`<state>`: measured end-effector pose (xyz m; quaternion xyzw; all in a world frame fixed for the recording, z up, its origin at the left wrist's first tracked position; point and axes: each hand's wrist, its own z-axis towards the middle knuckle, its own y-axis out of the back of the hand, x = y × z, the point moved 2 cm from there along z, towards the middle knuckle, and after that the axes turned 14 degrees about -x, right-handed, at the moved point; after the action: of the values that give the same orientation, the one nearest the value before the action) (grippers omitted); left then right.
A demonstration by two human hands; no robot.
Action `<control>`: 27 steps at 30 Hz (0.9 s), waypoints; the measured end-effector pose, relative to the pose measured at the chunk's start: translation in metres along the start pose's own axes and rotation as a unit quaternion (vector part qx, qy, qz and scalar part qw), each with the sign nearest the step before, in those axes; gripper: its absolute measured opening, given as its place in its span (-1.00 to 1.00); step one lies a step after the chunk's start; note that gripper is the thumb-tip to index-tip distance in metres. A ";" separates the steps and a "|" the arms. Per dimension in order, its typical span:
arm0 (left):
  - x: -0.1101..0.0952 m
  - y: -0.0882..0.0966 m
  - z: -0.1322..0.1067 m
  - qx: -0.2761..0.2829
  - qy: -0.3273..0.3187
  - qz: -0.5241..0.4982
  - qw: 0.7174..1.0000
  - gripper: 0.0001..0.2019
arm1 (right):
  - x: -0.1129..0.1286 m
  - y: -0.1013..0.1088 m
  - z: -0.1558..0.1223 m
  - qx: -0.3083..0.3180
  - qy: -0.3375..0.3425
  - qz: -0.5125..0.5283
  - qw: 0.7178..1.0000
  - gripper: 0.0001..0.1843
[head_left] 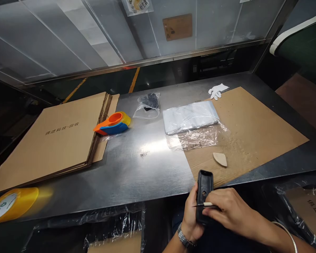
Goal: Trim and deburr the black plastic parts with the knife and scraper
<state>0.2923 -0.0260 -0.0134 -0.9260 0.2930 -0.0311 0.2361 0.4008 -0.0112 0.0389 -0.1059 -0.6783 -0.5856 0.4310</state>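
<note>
My left hand (190,216) is wrapped round the side of a long black moulded case (205,179), which has a hollow face and a small round hole. It is held tilted up just off the table's front edge. Over its lower part, my right hand (230,211) grips a slim tool with a white collar (207,204) and a thin dark point. The point reaches across the case towards my left thumb; whether it touches the case I cannot tell. A beige wedge-shaped pad (220,159) lies beyond the case on a brown cardboard sheet (263,130).
On the metal table (147,168) are a stack of flat cardboard (65,130), an orange-and-blue tape dispenser (113,123), a yellow tape roll (14,205), a bag with black parts (148,104), a pile of clear plastic bags (191,117) and a white glove (218,91).
</note>
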 end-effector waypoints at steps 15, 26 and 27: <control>0.007 0.007 -0.005 0.007 -0.052 0.115 0.992 -0.66 | -0.007 -0.003 0.003 0.044 -0.098 0.030 0.994 -0.67; 0.016 0.013 -0.010 0.038 0.000 0.248 0.968 -0.42 | -0.036 0.017 0.017 -0.075 -0.159 -0.015 0.984 -0.71; 0.016 0.013 -0.010 0.041 0.008 0.246 0.968 -0.40 | -0.037 0.018 0.018 -0.084 -0.158 -0.014 0.984 -0.77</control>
<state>0.2966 -0.0483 -0.0115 -0.8146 0.5121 0.0087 0.2722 0.4269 0.0230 0.0267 -0.2233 -0.6876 -0.6225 0.2998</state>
